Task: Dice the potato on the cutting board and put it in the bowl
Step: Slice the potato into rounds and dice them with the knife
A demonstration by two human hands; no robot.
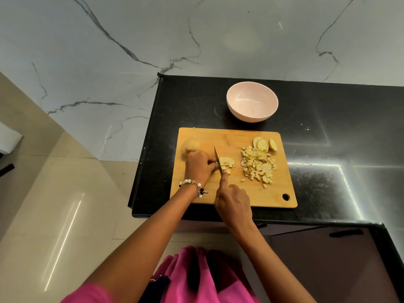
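Cutting board: light tan wood. Bowl: pale pink, plain. Potato dice: pale yellow. Countertop: black, finely speckled. Wall: white marble with grey veins. Garment: bright pink. Bracelet: white and black beads.

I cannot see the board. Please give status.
Right hand grips knife; left hand holds potato piece. Diced pile on cutting board. Bowl empty. Nothing in the way.

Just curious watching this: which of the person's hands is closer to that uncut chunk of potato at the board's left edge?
Left. The left hand sits right against the potato chunk, steadying strips by the blade. The right hand grips the knife nearer the board's front edge, farther away.
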